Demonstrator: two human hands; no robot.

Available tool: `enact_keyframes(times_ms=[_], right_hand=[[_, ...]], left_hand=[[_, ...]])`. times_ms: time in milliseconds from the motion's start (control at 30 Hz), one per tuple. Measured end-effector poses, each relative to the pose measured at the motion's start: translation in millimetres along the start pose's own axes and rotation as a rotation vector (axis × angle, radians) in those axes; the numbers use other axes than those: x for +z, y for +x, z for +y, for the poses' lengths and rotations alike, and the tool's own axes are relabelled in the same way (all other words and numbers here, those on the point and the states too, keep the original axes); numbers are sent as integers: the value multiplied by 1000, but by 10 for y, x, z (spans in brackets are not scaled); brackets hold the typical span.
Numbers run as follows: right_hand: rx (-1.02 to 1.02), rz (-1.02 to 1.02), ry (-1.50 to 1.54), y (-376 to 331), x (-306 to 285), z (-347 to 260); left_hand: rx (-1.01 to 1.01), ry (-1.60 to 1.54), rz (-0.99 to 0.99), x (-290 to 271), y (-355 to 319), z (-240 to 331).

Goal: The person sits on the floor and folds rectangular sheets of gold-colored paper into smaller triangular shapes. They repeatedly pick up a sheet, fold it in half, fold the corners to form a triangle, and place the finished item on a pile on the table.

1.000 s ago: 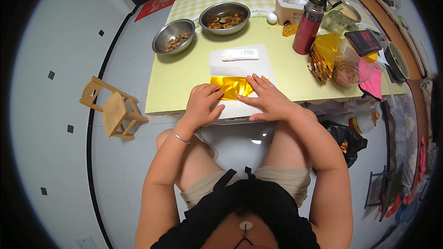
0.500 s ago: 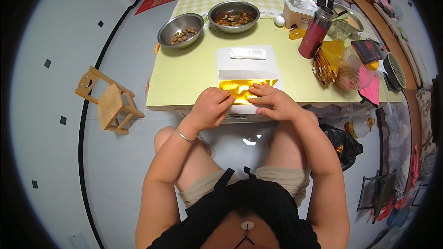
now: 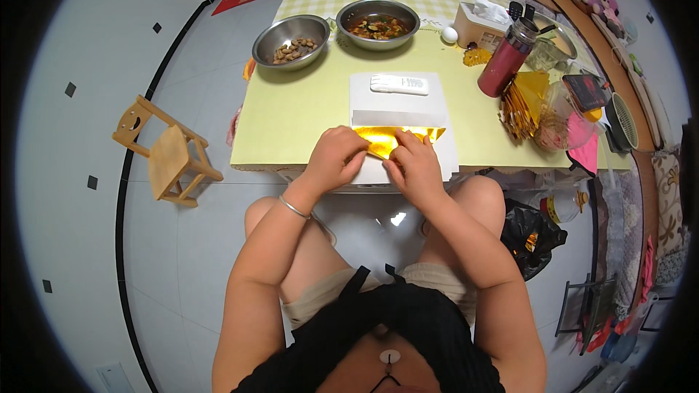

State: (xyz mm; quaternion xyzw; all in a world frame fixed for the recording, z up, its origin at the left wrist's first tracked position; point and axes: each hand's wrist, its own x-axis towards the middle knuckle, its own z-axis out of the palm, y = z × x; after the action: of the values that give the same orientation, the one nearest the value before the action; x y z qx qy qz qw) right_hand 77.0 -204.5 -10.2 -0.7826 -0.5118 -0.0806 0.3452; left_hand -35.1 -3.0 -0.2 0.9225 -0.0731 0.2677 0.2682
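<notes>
Over there, above the white paper (image 3: 438, 103), left hand (image 3: 335, 156) and right hand (image 3: 418, 167) hold a gold foil sheet (image 3: 378, 138), fingers bent and narrowly closed.

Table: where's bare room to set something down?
Bare: front-left, between the left steel bowl, white sheet and left hand; narrower strip between sheet and red flask. Crowded: right end, with flask, gold stack, clear container.

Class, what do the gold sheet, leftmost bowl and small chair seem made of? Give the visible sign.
Gold sheet: probably foil or coated paper, glossy; it throws bright, uneven highlights.
Leftmost bowl: likely stainless steel, satiny; grey walls with soft reflections.
Small chair: apparently wood, smooth, perhaps varnished; warm tan colour.
</notes>
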Motion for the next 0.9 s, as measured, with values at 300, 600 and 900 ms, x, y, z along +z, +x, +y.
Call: enact_keyframes(times_ms=[300,600,900], right_hand=[[143,115,76,4,112,-32],[145,103,5,50,111,-60],[67,24,-245,50,166,-52]], left_hand=[[-254,21,50,95,232,-262],[-333,121,-39,149,394,-273],[-329,212,-100,143,471,-237]])
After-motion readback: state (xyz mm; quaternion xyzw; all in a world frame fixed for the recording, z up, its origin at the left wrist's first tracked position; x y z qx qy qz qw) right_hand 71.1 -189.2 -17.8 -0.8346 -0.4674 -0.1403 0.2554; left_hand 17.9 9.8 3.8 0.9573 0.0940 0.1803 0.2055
